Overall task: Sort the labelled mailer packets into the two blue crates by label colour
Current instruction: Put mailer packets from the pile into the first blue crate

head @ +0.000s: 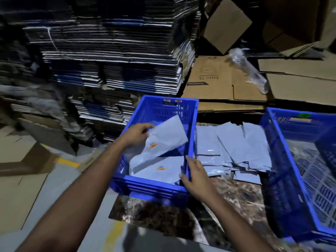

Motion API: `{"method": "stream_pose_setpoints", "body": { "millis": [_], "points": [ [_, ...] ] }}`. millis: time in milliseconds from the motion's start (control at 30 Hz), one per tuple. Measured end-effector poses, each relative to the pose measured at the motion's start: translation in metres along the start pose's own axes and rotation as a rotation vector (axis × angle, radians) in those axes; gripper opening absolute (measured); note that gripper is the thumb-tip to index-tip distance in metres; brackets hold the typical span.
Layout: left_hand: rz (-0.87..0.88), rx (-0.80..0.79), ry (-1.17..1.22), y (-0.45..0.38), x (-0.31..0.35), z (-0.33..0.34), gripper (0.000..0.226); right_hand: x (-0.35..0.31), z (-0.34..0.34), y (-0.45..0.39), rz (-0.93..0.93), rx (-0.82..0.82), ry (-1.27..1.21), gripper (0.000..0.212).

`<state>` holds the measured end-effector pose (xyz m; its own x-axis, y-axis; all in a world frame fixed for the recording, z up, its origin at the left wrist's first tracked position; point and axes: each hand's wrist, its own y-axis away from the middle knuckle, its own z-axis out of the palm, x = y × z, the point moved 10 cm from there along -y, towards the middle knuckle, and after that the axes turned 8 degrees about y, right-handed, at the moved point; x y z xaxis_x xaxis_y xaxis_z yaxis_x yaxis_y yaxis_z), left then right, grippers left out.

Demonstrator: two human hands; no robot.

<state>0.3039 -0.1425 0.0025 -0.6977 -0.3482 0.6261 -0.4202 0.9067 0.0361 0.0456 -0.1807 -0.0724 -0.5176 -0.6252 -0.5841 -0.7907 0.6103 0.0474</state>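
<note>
Grey cardboard sheets (109, 51) are stacked high at the far left, edges all ragged. Next over, the left hand (135, 132) pinches the top corner of a pale blue packet (161, 140) with an orange label (152, 146), holding it tilted over the left crate (154, 186). Another packet (160, 171) with an orange sticker already lies flat on that crate's bottom, and two orange tags (172, 100) sit on its far rim.

The right hand (195, 176) rests on the crate's near right corner, fingers loosely draped over the rim, thumb inside, not really clamping anything.

Just right of that, a messy pile of packets (234, 150) lies on the dark speckled table (236, 197), between the two crates. Then the right crate (291, 179) with a green tag (303, 115) on its far wall; bottom looks bare mesh. Behind it all, flattened brown boxes (227, 80) and a clear plastic roll (249, 70).
</note>
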Motion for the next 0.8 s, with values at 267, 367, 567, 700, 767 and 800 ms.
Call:
{"method": "stream_pose_setpoints", "body": {
  "millis": [267, 367, 567, 700, 767, 800],
  "points": [
    [-0.192, -0.399, -0.100, 0.021, -0.053, 0.099, 0.048, 0.007, -0.004, 0.005, -0.004, 0.094, -0.085, 0.069],
    [-0.110, -0.301, -0.093, 0.014, -0.028, 0.101, 0.050, 0.022, -0.018, 0.002, 0.032, 0.141, -0.131, 0.062],
    [0.136, -0.099, -0.011, 0.005, 0.078, 0.129, 0.056, 0.085, -0.061, -0.025, 0.164, 0.296, -0.045, 0.043],
    [0.074, -0.127, -0.105, 0.003, 0.111, 0.171, 0.070, 0.120, -0.059, -0.058, 0.219, 0.207, 0.108, 0.036],
    [0.052, -0.099, -0.149, 0.001, 0.113, 0.180, 0.073, 0.131, -0.051, -0.074, 0.210, 0.139, 0.217, 0.031],
    [0.050, -0.071, -0.166, 0.000, 0.112, 0.180, 0.072, 0.136, -0.046, -0.081, 0.203, 0.106, 0.269, 0.028]
  ]
}}
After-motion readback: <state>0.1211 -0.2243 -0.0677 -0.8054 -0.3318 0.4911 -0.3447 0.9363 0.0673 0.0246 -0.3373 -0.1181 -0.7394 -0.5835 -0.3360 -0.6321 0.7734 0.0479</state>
